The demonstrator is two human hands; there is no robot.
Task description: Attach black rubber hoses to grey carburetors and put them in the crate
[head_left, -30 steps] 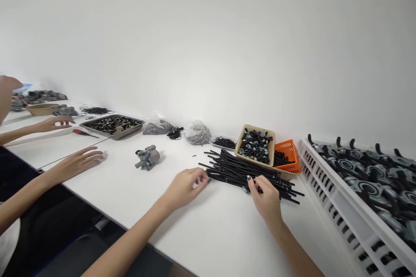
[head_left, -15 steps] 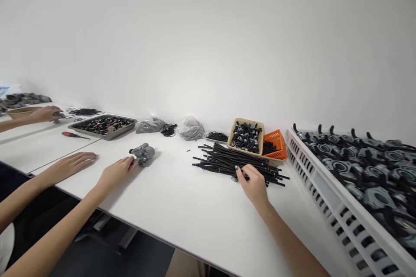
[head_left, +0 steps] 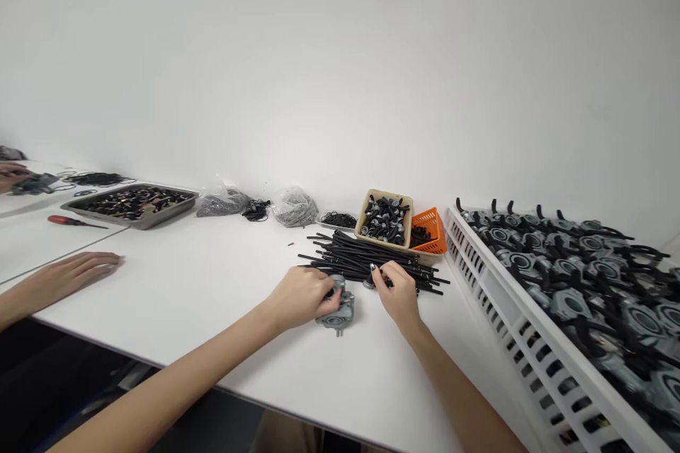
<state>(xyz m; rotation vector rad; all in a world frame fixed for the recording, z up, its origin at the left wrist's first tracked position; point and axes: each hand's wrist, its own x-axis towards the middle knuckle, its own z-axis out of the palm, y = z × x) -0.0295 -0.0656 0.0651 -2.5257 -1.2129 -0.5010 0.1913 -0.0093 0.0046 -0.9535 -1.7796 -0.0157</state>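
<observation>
My left hand (head_left: 302, 297) grips a grey metal carburetor (head_left: 338, 308) just above the white table, in front of a pile of black rubber tubes (head_left: 348, 255). To its right, my right hand (head_left: 397, 296) is closed in a pinch on a small black fitting with a grey round end (head_left: 368, 284). Most of that fitting is hidden by the fingers. A gap separates the fitting from the carburetor. Behind the tubes stands a tan bin (head_left: 409, 226) of similar black fittings, next to an orange basket (head_left: 436, 237) holding small black parts.
A white crate (head_left: 510, 325) full of carburetors with black tubes stands at right. Along the wall lie plastic bags (head_left: 295, 207) of small parts and a metal tray (head_left: 149, 221). A red screwdriver (head_left: 66, 220) and a co-worker's hand (head_left: 79, 272) are at left.
My left hand has brought the carburetor rightward, close to my right hand. My right hand keeps its pinch by the tubes. The view has turned slightly right.
</observation>
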